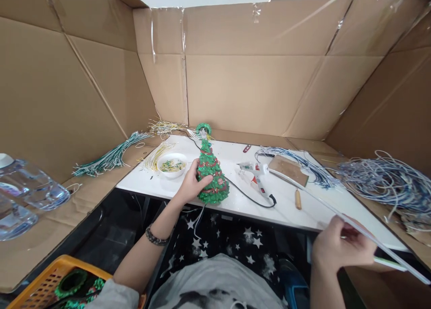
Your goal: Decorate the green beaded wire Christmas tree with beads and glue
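Note:
My left hand is wrapped round the left side of a small green tinsel tree with red garland, which is upright near the table's front edge. In my right hand, at the lower right, is a long white stick held between closed fingers. The stick slants up and left to the glue gun, where its far end meets the rear of the gun. Beside the gun lies a brown board. Thin wires hang below the tree's base.
A white bowl of small wire pieces stands left of the tree. Wire bundles lie at the left and right. A wooden-handled tool, plastic bottles and an orange basket surround the work area. Cardboard walls enclose it.

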`<act>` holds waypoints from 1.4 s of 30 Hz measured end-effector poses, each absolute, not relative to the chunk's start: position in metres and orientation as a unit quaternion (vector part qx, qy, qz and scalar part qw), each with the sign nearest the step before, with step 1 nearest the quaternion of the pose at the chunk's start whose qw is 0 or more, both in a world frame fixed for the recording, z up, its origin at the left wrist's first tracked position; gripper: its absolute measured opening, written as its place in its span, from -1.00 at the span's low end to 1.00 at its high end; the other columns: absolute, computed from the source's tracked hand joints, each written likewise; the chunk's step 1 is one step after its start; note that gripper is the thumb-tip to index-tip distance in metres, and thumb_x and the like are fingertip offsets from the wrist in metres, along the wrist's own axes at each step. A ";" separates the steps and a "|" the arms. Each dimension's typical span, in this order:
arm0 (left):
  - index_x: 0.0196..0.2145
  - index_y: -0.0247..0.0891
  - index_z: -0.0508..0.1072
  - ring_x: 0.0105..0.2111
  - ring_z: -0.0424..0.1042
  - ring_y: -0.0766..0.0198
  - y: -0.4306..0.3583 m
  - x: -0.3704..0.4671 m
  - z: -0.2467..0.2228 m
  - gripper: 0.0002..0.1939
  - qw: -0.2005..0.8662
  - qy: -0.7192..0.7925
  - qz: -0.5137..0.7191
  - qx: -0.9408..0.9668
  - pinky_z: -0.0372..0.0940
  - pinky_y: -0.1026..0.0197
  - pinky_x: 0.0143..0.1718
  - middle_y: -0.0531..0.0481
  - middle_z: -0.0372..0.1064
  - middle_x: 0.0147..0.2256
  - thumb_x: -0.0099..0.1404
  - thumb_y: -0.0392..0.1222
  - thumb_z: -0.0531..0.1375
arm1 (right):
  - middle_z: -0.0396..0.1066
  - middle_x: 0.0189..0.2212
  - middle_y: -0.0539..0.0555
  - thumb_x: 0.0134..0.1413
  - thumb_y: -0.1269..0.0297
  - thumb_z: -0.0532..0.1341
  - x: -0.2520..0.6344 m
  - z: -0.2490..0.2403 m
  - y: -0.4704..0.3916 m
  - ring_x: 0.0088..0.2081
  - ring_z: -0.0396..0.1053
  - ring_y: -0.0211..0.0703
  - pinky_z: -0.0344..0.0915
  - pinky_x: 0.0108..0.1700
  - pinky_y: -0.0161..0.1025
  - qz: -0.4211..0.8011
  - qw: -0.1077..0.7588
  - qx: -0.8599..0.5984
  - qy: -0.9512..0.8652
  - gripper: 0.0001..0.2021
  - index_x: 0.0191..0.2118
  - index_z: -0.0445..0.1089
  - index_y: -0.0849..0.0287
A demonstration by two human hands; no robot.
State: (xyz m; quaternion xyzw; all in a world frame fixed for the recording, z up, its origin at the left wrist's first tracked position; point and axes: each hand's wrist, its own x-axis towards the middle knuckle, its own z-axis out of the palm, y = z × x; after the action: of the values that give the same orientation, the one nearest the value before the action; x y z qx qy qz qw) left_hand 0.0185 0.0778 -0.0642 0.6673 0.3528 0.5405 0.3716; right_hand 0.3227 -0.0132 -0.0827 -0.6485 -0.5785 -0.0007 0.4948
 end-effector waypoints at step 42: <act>0.41 -0.03 -0.25 0.42 -0.14 -0.15 0.019 0.037 -0.040 0.00 0.129 0.322 0.591 0.729 -0.04 -0.28 0.35 -0.28 -0.28 0.43 0.26 0.04 0.31 | 0.19 0.32 0.06 0.11 -0.22 0.24 0.166 0.009 0.009 0.30 0.23 0.05 0.30 0.27 0.06 0.498 0.684 -0.183 -0.501 -0.26 0.33 0.04 -0.13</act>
State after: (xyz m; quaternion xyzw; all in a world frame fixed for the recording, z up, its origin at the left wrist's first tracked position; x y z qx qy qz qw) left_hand 0.0374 0.0189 -0.0401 0.7289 0.3216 0.5906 0.1287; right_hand 0.1656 0.0091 0.0087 -0.1828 -0.5014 0.4976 0.6838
